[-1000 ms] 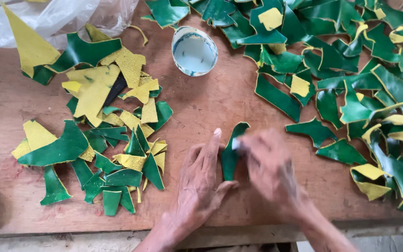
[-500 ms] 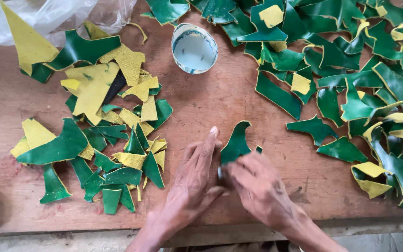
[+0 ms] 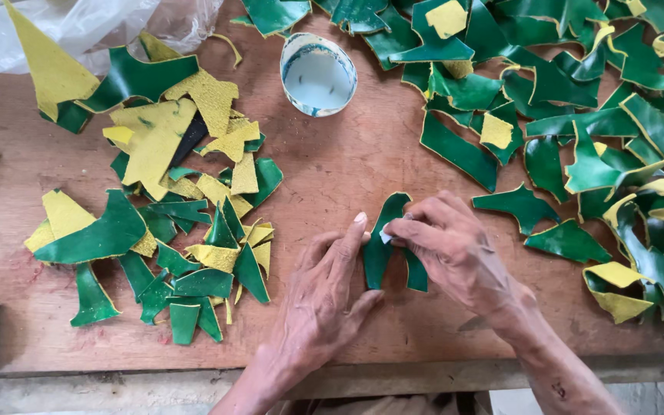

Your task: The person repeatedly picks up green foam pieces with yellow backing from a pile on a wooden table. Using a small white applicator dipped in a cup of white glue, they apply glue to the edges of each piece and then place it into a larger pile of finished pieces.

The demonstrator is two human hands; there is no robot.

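Note:
A curved green leather scrap [image 3: 383, 246] lies on the wooden table [image 3: 347, 169] near its front edge. My left hand [image 3: 324, 296] rests flat beside it, fingertips pressing its left edge. My right hand [image 3: 455, 246] comes from the right, with fingers pinched on the scrap's middle and a small white object held against it; what that object is I cannot tell. Both hands hide part of the scrap.
A heap of green and yellow leather offcuts [image 3: 170, 230] lies to the left. A wider spread of green scraps [image 3: 578, 131] fills the right and back. A small round white tin [image 3: 317, 74] stands at the back centre. A clear plastic bag [image 3: 94, 27] sits at the back left.
My hands have shifted slightly and the green scrap has turned upright between them. My right hand now pinches its middle and the left presses its edge.

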